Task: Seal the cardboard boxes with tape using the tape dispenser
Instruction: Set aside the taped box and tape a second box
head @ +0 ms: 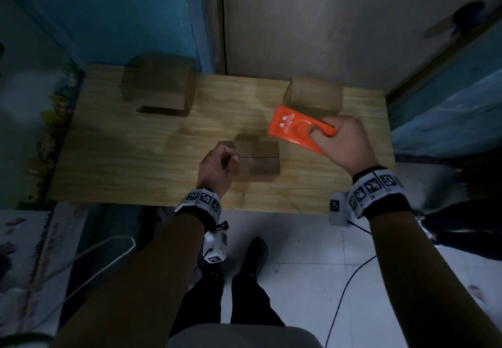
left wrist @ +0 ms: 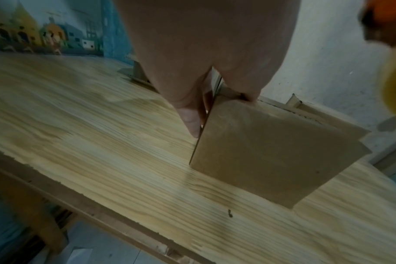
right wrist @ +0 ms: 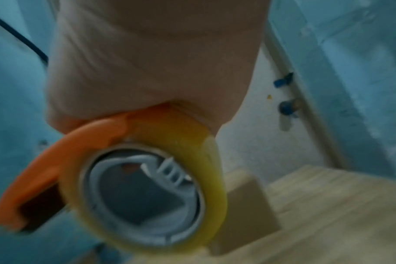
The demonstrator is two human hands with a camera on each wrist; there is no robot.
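The small cardboard box sits near the front edge of the wooden table, its top flaps closed to a seam. The left hand grips its left end, thumb on the near side and fingers curled over the top. The right hand is wrapped around the orange tape dispenser, held above the table just right of the box, its yellowish tape roll loaded. Two more cardboard boxes stand farther back

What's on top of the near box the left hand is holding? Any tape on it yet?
The near box shows closed flaps with a dark seam and no tape that I can make out. The left hand grips its left end, covering that part. The tape dispenser hangs above it, in the right hand.
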